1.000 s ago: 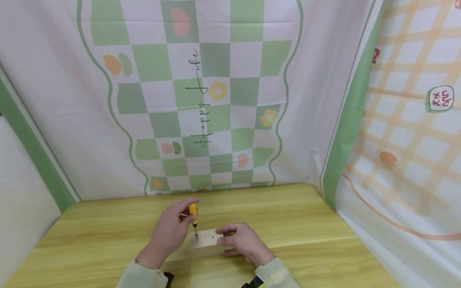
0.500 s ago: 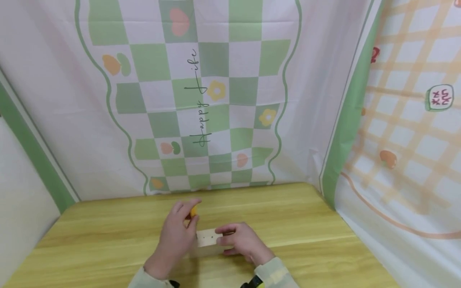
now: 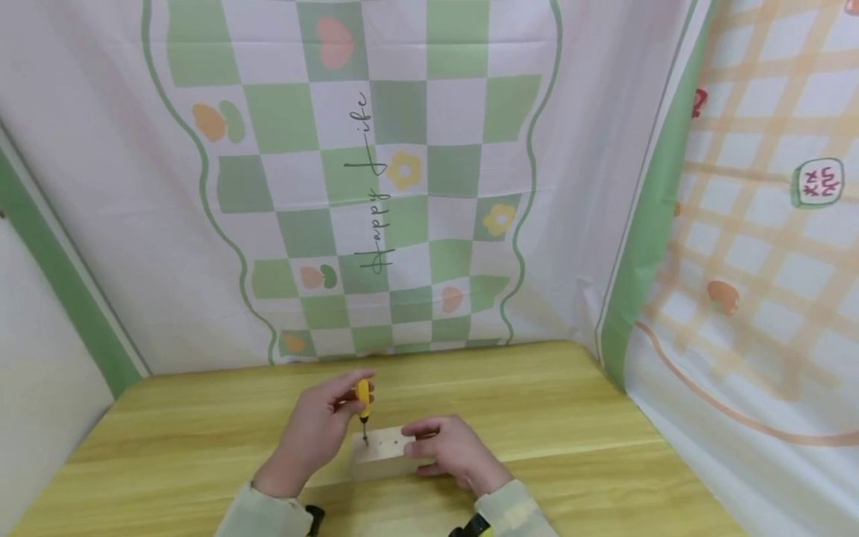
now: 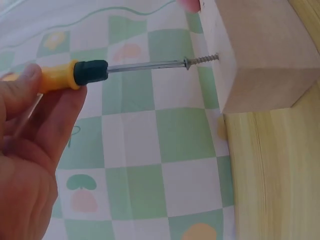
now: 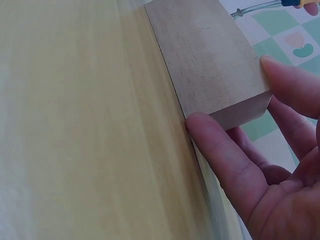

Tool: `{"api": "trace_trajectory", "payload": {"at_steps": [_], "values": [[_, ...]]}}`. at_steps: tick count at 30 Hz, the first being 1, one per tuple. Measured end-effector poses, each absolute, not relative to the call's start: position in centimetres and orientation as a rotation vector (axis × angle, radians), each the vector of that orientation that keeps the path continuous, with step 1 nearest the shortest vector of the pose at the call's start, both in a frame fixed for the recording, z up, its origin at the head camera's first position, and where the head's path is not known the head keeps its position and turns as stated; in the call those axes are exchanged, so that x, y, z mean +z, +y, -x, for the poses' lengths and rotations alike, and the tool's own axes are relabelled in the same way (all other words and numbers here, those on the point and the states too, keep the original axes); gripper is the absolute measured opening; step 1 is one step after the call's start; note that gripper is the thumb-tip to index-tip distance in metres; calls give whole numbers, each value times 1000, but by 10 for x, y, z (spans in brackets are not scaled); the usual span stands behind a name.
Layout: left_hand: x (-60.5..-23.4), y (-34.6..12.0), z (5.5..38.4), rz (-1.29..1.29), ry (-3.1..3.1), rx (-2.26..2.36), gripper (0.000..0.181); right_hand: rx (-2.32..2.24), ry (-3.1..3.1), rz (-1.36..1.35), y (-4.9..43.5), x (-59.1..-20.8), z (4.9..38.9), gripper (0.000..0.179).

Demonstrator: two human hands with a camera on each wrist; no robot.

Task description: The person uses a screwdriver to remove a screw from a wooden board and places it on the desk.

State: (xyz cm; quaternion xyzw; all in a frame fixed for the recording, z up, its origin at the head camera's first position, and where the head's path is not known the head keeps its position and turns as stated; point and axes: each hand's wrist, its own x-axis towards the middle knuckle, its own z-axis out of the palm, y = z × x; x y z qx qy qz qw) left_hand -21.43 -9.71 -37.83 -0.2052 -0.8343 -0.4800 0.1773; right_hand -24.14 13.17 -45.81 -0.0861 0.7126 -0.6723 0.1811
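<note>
A pale wooden block (image 3: 385, 468) rests on the table, with small dark holes in its top face. My left hand (image 3: 315, 432) pinches the yellow handle of a screwdriver (image 3: 363, 399), held upright over the block's left end. In the left wrist view the screwdriver's tip meets the head of a screw (image 4: 202, 59). The screw's point is in the block, and most of its thread shows. My right hand (image 3: 459, 455) grips the block's right end between thumb and fingers, as the right wrist view also shows, with the block (image 5: 215, 60) flat against the tabletop.
The wood-grain table (image 3: 537, 418) reaches back to a hanging cloth (image 3: 396, 186) with green and white checks. Another cloth (image 3: 751, 261) with orange plaid hangs along the right side. A pale panel (image 3: 40, 358) stands at the left.
My left hand turned over the screwdriver half a second ago, hiding most of it, then rolled back left to its earlier pose. The block and my right hand stayed in place.
</note>
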Motion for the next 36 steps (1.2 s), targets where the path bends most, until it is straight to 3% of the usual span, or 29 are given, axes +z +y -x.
{"api": "trace_trajectory", "payload": {"at_steps": [14,18,26,36], "values": [[-390,-76,207,454,-2202,-956,53,-1903,2020,259,129,-464,243,34],[-390,-78,206,485,-2197,-1026,51,-1901,2015,245,130,-463,242,35],[-387,-106,214,751,-2325,-1462,66,-1896,2029,245,131,-460,241,35],[-385,-105,215,613,-2287,-1366,54,-1910,2008,246,130,-459,240,37]]}}
